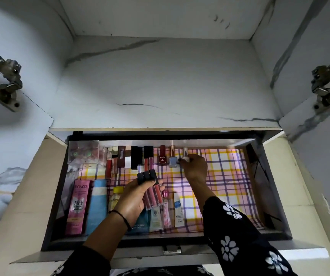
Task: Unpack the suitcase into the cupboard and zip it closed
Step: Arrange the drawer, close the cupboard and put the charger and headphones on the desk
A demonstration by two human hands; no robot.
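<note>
left hand (134, 202) grips three lip-gloss tubes (152, 193) | right hand (195, 168) pinches pale nail-polish bottle (185, 154) (back row) | drawer (120, 242) pulled out, checked liner (229, 176)

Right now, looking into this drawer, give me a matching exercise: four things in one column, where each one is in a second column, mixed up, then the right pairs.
Things
1. pink box
2. lip gloss tubes
3. blue nail polish bottle
4. white nail polish bottle

Places
A. held in the left hand
B. pinched by the right hand in the back row
C. front left corner of the drawer
D. back row, between the red bottle and the white one

Pairs: 1-C, 2-A, 3-D, 4-B
</note>
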